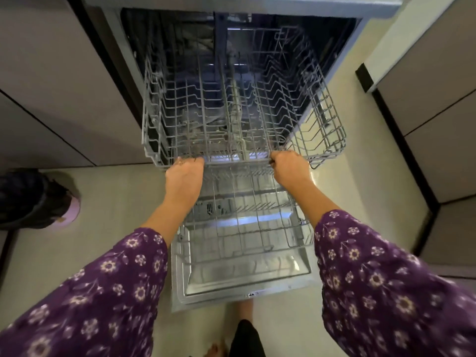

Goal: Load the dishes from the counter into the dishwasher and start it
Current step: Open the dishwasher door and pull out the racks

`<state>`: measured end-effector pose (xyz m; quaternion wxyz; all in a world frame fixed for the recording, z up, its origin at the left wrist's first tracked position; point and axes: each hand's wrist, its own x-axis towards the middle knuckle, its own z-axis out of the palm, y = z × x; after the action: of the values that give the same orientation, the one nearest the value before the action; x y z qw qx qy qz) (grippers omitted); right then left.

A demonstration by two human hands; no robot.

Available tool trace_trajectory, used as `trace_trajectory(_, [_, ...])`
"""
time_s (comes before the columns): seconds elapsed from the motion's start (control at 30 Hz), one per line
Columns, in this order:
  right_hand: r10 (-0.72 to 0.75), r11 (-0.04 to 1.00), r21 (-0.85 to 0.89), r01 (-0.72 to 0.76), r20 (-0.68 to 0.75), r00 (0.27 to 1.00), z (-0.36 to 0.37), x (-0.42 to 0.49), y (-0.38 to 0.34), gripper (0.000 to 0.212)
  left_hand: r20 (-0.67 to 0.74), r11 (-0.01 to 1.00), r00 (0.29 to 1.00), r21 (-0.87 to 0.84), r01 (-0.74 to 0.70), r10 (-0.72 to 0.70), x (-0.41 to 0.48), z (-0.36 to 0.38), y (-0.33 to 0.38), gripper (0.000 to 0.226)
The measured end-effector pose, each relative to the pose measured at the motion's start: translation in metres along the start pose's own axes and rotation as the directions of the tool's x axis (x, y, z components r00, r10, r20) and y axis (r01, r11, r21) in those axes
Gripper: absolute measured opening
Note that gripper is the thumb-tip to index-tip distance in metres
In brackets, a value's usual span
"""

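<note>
The dishwasher (110, 27) stands open, its door (244, 284) folded down flat toward me. The grey wire upper rack (327, 117) is pulled out over the door and holds no dishes. My left hand (184, 176) grips the rack's front rail at its left part. My right hand (289, 167) grips the same rail at its right part. Below it, the lower rack (247, 225) rests on the door, also without dishes. No dishes or counter top are in view.
Grey cabinet fronts (51, 86) flank the dishwasher on the left, and more cabinets (438, 124) stand on the right. A dark bag on a pink object (38, 199) lies on the pale floor at left. My bare feet (243, 313) stand just before the door's edge.
</note>
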<state>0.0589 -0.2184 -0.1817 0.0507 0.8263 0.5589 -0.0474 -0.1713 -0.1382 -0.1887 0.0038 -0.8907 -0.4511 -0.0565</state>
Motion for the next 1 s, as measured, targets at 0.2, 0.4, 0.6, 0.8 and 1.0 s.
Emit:
trace_trajectory(0.2, [-0.016,0.999,-0.041,0.018,0.039,0.999,0.01,-0.062,-0.003,0.022,0.042,1.0,0.999,-0.031,-0.004,0.006,-0.06,-0.016,0.014,0.035])
trace_trajectory(0.4, [-0.014,0.999,-0.029,0.015,0.033,0.999,0.015,-0.114,-0.003,0.024,0.059,0.997,0.998,-0.078,-0.004,0.008,-0.105,-0.022,0.029,0.041])
trace_trajectory(0.6, [-0.002,0.999,-0.038,0.006,0.103,0.995,0.019,-0.148,-0.007,0.03,0.076,0.994,0.997,-0.112,0.013,-0.005,-0.137,-0.024,0.034,0.038])
trace_trajectory(0.8, [0.05,0.995,0.084,-0.06,0.118,0.992,0.015,-0.161,-0.014,0.036,0.261,0.98,0.964,-0.168,0.105,-0.058,-0.144,-0.038,0.034,0.03])
trace_trajectory(1.0, [0.094,0.99,0.086,-0.109,0.171,0.981,0.015,-0.177,-0.004,0.044,0.284,0.981,0.959,-0.189,0.034,0.021,-0.162,-0.039,0.044,0.048])
